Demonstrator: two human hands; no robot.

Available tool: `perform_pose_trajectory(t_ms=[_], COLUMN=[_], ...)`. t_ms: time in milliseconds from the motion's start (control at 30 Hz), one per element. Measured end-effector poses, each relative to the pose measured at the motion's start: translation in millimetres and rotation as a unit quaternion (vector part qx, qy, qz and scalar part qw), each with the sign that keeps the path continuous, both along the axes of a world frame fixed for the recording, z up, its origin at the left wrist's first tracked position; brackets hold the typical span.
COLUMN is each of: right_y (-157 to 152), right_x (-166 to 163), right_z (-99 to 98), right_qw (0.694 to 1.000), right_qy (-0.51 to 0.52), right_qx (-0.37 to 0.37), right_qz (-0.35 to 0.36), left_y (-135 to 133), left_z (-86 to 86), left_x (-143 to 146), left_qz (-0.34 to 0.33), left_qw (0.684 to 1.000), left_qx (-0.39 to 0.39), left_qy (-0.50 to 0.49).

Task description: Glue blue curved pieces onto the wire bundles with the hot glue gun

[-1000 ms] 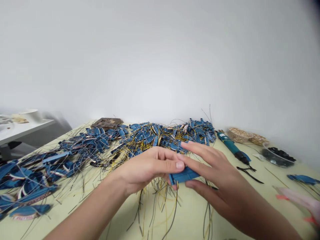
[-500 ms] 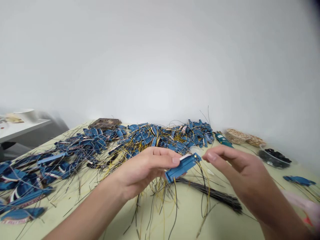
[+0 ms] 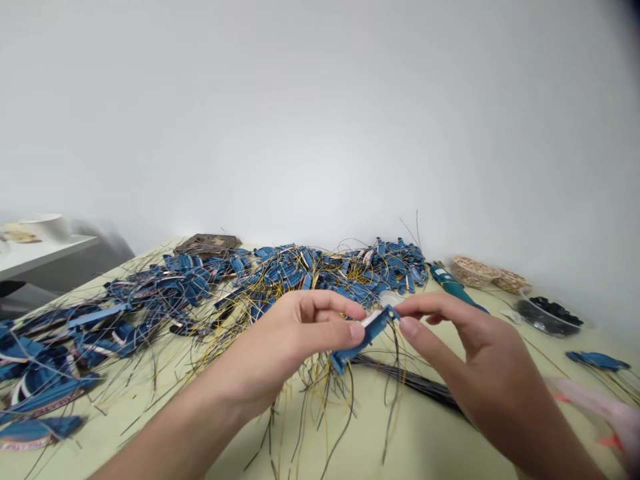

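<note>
A small blue plastic housing (image 3: 367, 335) is held above the table, tilted up to the right, with a white strip along its upper side. My left hand (image 3: 295, 327) pinches its left part between thumb and fingers. At its right end, the thumb and forefinger of my right hand (image 3: 455, 333) close on the corner; any small part between the fingertips is hidden. Thin black and yellow wires (image 3: 396, 373) hang down from the housing. Beneath my hands lies a bundle of black wires (image 3: 420, 385), partly covered by my right hand.
Heaped blue housings (image 3: 285, 267) with tangled wires spread across the back and left of the table (image 3: 185, 400). A green-handled tool (image 3: 450, 283), tubs of small beige parts (image 3: 473, 271) and a bowl of black parts (image 3: 550, 315) stand right. Another blue housing (image 3: 597, 361) lies at far right.
My right hand has moved left, and its fingertips now meet the right end of the housing. The housing has turned a little in my left hand.
</note>
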State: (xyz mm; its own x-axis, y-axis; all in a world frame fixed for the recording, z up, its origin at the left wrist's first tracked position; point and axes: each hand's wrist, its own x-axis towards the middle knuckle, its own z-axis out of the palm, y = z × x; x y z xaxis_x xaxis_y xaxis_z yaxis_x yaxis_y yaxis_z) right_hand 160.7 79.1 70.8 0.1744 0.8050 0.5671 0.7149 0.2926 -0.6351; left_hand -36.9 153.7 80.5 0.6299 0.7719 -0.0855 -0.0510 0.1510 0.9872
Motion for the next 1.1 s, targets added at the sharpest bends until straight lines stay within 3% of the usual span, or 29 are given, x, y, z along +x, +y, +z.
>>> perform_pose_trajectory(t_ms=[133,333,533,800,1100], right_y=[-2,-4,-3,-3,-4], right_x=[-5,-5,-3,-2,0], right_z=[-1.4,1.6,1.6,0.7,1.4], right_qw=[0.997,0.991,0.985,0.985,0.976], right_qy=[-0.047,-0.073,-0.105,-0.104,-0.141], right_qx=[0.064,0.112,0.135,0.137,0.166], right_qz=[-0.006,0.007,0.010,0.013,0.005], left_y=[-9,-19,-25,-26,-27], left_z=[1.5,3.3,3.4,7.8,11.0], left_x=[-3,-8,-10,-9,-9], left_qz=[-0.007,0.036,0.076,0.025,0.001], left_qw=[0.998,0.981,0.943,0.917,0.890], left_qx=[0.050,0.142,0.283,0.381,0.437], left_qy=[0.025,0.124,0.160,0.117,0.131])
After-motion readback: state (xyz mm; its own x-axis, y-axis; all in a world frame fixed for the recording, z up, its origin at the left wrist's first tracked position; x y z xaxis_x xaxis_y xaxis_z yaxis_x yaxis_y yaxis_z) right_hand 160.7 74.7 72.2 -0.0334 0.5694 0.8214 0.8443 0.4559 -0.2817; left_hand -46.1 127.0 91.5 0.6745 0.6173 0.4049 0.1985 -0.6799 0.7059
